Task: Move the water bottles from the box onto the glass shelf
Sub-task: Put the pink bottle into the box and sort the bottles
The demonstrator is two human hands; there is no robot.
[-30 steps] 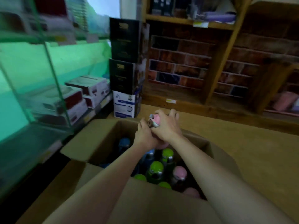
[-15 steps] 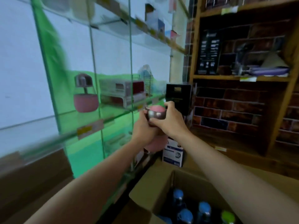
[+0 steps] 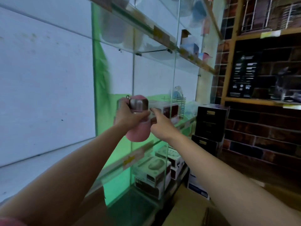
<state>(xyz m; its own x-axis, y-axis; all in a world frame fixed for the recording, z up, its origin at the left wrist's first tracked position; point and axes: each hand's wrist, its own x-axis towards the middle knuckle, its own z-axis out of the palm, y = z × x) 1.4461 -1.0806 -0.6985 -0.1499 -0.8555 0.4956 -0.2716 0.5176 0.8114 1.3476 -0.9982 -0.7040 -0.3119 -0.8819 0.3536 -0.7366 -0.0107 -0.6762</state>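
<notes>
A pink water bottle [image 3: 138, 132] with a steel collar and pink cap is held up in front of the glass shelf [image 3: 112, 165], about level with the shelf's middle tier. My left hand [image 3: 128, 115] is wrapped around its neck, just under the cap. My right hand [image 3: 160, 125] is beside the bottle on the right, index finger stretched toward the cap, not gripping. Only a flap of the cardboard box [image 3: 189, 209] shows at the bottom; the bottles inside it are out of view.
Vertical glass dividers [image 3: 132, 75] split the shelf into bays. Boxed appliances [image 3: 151, 173] fill the lower tier, a wire holder [image 3: 179, 103] stands further right. Black cartons [image 3: 210, 121] are stacked against a brick wall with wooden shelving [image 3: 260, 101].
The pink bottle has been lifted out of the box and up to the shelf as my view swung up and left. My right hand has let go of the cap.
</notes>
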